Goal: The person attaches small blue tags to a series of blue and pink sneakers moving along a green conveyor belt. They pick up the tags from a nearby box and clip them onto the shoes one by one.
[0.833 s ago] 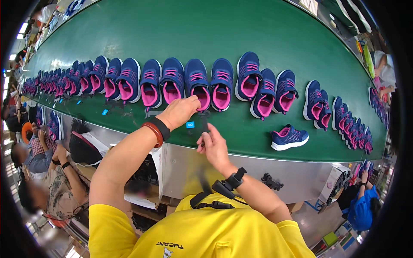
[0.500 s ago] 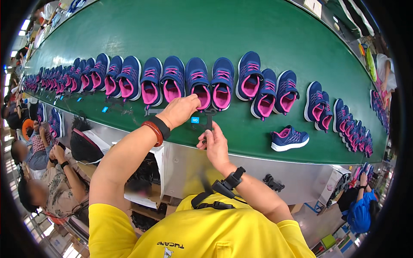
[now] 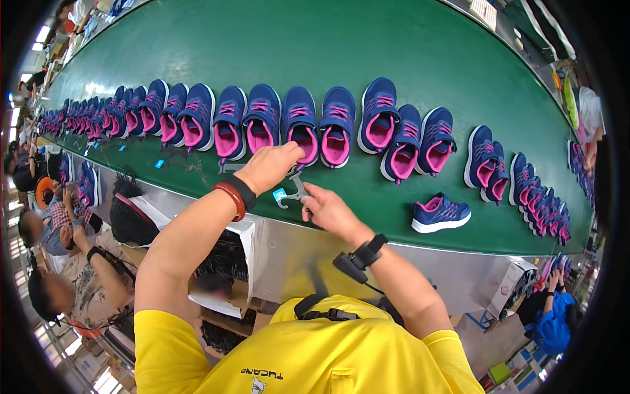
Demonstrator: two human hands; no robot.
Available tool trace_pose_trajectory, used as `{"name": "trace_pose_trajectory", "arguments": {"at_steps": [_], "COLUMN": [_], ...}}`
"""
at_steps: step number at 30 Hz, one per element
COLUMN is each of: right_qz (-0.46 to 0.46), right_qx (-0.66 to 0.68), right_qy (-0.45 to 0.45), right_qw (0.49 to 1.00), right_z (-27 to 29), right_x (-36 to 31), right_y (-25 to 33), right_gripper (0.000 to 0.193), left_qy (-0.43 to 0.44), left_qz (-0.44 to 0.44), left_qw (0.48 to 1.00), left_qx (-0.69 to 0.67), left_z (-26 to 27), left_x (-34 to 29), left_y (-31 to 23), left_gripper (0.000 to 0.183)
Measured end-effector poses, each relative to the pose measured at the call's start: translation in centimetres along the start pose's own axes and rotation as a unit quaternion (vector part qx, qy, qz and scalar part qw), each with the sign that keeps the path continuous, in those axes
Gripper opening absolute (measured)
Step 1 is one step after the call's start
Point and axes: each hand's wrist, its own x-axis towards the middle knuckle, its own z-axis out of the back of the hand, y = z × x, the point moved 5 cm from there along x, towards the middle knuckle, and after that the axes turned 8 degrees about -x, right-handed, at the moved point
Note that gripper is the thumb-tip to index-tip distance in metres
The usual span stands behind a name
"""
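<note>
Your left hand (image 3: 270, 165) rests on the heel of one navy and pink shoe (image 3: 301, 123) in the long row on the green conveyor belt (image 3: 367, 46), with the fingers curled down over the shoe's opening; it looks like a closed hold that keeps the shoe steady, although the fingertips are hidden behind the knuckles. Your right hand (image 3: 330, 210) is just below it, near the front edge of the belt, and pinches a small grey tag holder (image 3: 293, 192) with a pale blue tag (image 3: 279, 194) between thumb and fingers. The two hands are close, almost touching, probably so that the tag stays near the shoe you are holding. This shoe stands with the toe pointing away from you, like its neighbours on both sides, and shows a bright pink lining and pink straps on a dark blue upper. A single shoe (image 3: 441, 213) lies on its side apart from the row, to your right. More blue tags (image 3: 159, 163) lie along the belt to your left.
</note>
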Motion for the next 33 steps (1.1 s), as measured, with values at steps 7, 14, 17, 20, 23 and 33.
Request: {"name": "trace_pose_trajectory", "arguments": {"at_steps": [7,14,17,20,23,33], "right_qz": [0.210,0.212,0.257,0.280,0.286,0.293], "right_qx": [-0.278,-0.529,-0.591,-0.620,-0.632,-0.652], "right_qy": [-0.146,-0.134,-0.130,-0.133,-0.119,-0.128], "right_qw": [0.926,0.811,0.753,0.720,0.710,0.687], "right_z": [5.6,8.3,7.8,7.4,7.1,7.1], "right_x": [-0.7,1.0,1.2,1.4,1.4,2.4], "right_y": [5.2,5.1,6.3,6.8,7.0,6.6], "right_gripper": [0.018,0.024,0.021,0.017,0.010,0.007], "left_qy": [0.060,0.041,0.037,0.032,0.035,0.031], "left_qz": [-0.076,0.081,0.093,0.097,0.110,0.132], "left_qw": [0.993,0.996,0.995,0.995,0.993,0.991], "left_qx": [0.074,-0.005,-0.009,-0.002,0.009,0.011], "left_z": [0.1,0.1,-0.3,-0.5,-0.3,0.3], "left_x": [-1.7,-2.4,-2.6,-2.7,-2.7,-2.3], "left_y": [-2.8,-2.1,-1.4,-0.9,-1.2,-2.3], "left_gripper": [0.050,0.035,0.036,0.038,0.039,0.039]}}
